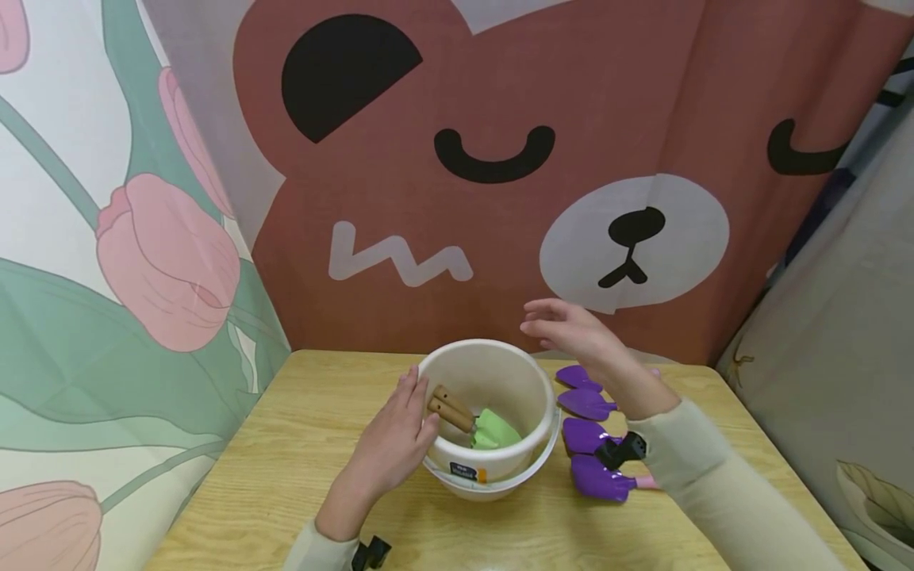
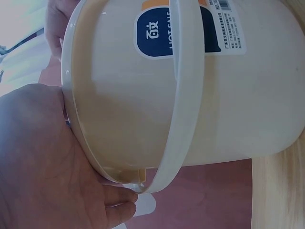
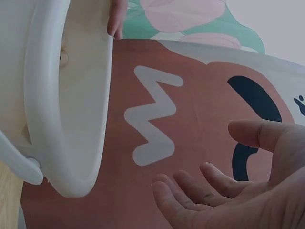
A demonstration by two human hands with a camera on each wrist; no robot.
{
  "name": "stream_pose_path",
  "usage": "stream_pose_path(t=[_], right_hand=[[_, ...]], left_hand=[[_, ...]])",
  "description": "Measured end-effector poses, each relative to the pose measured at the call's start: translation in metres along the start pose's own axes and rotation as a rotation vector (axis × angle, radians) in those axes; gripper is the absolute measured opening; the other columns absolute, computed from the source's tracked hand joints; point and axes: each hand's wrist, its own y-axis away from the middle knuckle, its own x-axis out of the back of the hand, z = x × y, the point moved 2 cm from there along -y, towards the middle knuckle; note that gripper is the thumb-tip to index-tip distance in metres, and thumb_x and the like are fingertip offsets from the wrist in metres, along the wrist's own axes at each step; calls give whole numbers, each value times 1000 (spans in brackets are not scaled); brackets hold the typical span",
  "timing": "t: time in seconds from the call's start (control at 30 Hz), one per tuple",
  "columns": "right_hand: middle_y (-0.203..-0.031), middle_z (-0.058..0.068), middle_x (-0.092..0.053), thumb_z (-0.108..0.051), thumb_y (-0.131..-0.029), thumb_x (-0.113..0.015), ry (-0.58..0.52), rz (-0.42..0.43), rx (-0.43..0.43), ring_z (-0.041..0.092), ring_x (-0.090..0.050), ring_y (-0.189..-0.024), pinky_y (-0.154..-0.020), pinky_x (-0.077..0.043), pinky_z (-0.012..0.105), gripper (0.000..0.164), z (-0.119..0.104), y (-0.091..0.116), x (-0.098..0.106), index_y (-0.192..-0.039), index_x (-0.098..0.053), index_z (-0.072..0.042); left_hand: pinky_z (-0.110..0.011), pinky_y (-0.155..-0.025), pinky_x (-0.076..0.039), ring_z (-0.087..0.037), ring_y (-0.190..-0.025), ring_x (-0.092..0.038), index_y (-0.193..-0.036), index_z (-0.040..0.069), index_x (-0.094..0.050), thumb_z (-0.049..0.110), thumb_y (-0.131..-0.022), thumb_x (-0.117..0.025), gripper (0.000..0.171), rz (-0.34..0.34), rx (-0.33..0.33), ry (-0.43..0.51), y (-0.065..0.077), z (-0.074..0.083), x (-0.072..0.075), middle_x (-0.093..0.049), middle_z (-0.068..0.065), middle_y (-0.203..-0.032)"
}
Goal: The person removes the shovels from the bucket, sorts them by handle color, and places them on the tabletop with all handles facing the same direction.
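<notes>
Near the far table edge, the white bucket contacts the straight-fingered left hand; the right hand, fingers parted, occupies open air. Only the head view shows the green utensil head inside.

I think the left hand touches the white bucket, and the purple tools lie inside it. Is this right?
Not quite: the purple tools lie on the table, beside the white bucket, as the head view shows. The left hand does touch it.
</notes>
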Motion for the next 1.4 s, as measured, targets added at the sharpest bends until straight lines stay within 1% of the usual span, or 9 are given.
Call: stream_pose_path(t=[0.27,0.4,0.57,0.67,0.9,1.03,1.17,1.3,1.4], right_hand=[[-141,20,-57,-24,-97,-66,60,-20,-6,38,-57,-126,-109,-45,51,56,-4,-5,-13,-146,-48,-4],[-139,18,-59,-25,-97,-66,75,-32,-9,38,-57,-126,-107,-46,51,55,-6,-5,-19,-145,-48,-5],[-142,15,-57,-25,-95,-67,93,-39,-8,34,-53,-130,-109,-45,51,54,-7,-7,-26,-143,-51,-6],[-143,16,-56,-25,-93,-68,92,-43,-3,34,-53,-130,-108,-46,49,56,-6,-9,-30,-143,-52,-5],[-142,17,-56,-23,-94,-68,109,-59,-25,32,-53,-130,-109,-46,48,53,-9,-10,-40,-142,-52,-5],[-142,18,-56,-20,-94,-67,115,-70,-31,32,-54,-129,-108,-46,48,51,-10,-11,-47,-141,-53,-4],[-140,17,-57,-21,-93,-69,127,-71,-55,31,-55,-125,-105,-48,46,50,-9,-12,-53,-139,-55,-6],[-139,15,-58,-23,-93,-70,138,-79,-67,31,-56,-125,-105,-48,45,52,-6,-13,-59,-140,-55,-7],[-140,16,-58,-22,-93,-69,132,-91,-61,32,-55,-127,-106,-48,46,54,-4,-14,-62,-141,-53,-4]], left_hand=[[-49,-123,-26,-31,-155,-17,-159,4,-28,37,-107,-42,64,1,-1,8,0,0,1,-11,-10,-170],[-49,-122,-27,-32,-154,-18,-159,3,-29,36,-107,-42,64,6,-6,8,0,-1,1,-12,-11,-169],[-48,-122,-26,-30,-155,-17,-160,4,-28,37,-106,-42,64,4,-1,10,0,-1,0,-12,-10,-170],[-49,-122,-26,-30,-155,-16,-160,4,-28,39,-106,-41,65,0,4,12,1,0,0,-10,-9,-170],[-48,-123,-26,-29,-155,-16,-160,3,-28,41,-107,-39,66,-3,6,10,1,0,0,-10,-9,-170],[-49,-122,-27,-31,-155,-17,-159,3,-29,42,-107,-39,66,1,4,6,1,0,0,-13,-11,-169],[-50,-122,-28,-31,-154,-18,-159,3,-29,43,-107,-38,66,0,4,7,1,0,1,-15,-12,-169],[-49,-122,-27,-30,-155,-17,-159,3,-28,43,-107,-39,67,-9,8,8,1,0,0,-12,-11,-170],[-49,-122,-27,-30,-155,-16,-160,3,-27,42,-107,-39,67,-11,8,8,1,0,0,-12,-11,-170]])
